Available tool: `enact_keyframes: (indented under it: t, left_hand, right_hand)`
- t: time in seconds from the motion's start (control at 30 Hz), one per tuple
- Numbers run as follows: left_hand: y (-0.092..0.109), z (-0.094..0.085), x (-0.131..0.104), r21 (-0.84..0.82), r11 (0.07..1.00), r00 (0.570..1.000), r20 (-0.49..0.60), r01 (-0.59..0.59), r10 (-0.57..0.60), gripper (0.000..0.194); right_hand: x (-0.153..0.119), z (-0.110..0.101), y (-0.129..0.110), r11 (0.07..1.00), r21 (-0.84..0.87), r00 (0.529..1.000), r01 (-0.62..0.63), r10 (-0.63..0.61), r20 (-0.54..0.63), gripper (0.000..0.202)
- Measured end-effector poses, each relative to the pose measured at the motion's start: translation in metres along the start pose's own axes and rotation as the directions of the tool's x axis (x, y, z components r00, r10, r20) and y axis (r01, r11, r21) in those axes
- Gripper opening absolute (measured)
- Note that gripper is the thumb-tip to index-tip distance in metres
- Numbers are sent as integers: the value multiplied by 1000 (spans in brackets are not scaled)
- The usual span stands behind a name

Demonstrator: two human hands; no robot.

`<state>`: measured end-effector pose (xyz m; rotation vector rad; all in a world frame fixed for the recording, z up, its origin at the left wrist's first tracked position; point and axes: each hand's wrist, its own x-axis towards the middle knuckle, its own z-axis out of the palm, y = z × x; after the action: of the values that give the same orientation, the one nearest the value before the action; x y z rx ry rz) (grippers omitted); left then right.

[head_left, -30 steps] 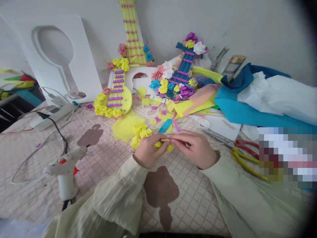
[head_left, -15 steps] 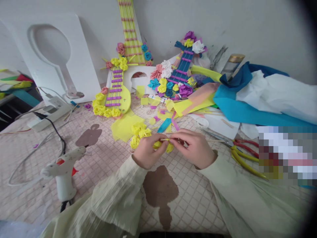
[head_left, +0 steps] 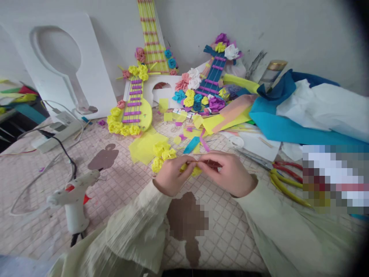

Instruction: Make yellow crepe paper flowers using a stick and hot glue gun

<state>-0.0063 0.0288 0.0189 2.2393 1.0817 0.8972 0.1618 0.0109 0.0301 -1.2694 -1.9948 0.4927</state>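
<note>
My left hand (head_left: 174, 174) and my right hand (head_left: 229, 172) meet at the middle of the table, fingertips almost touching. Both are pinched on a thin stick (head_left: 197, 162) that shows only in part between the fingers. Several yellow paper flowers (head_left: 161, 152) lie behind and left of my left hand, and more yellow shows beneath the fingers. Flat yellow paper squares (head_left: 141, 148) are spread just left of the flowers. A blue paper strip (head_left: 191, 145) lies behind the hands.
At the left stands a white glue gun (head_left: 75, 200), near a power strip (head_left: 59, 132) with cables. Scissors (head_left: 284, 177) lie at the right. Flower-trimmed paper instruments, one yellow (head_left: 146, 115) and one blue (head_left: 212, 79), stand at the back, with blue cloth-like sheets (head_left: 268, 121) back right.
The stick's long end, seen earlier right of my right hand, is now mostly out of sight. My right hand has shifted slightly right; the fingers remain pinched together.
</note>
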Motion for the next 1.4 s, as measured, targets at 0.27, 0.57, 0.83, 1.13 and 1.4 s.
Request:
enact_keyframes:
  t: [0.27,0.57,0.83,1.13,1.4]
  left_hand:
    - [-3,0,-1,73,996,999,20,-47,45,19]
    - [0,0,0,-44,999,1000,2,16,-16,12]
    - [1,1,0,-35,999,1000,-19,15,-15,11]
    - [0,2,0,63,996,996,-57,-65,69,11]
    - [0,1,0,39,995,993,-68,-94,96,11]
  right_hand:
    - [1,-1,1,999,-40,999,4,-2,46,19]
    - [-2,4,2,1000,-25,999,-14,13,-34,8]
    - [1,-2,5,1000,18,993,-9,7,119,17]
    - [2,0,5,996,-45,995,80,-76,69,17]
    - [1,0,7,992,-46,993,116,-115,31,16]
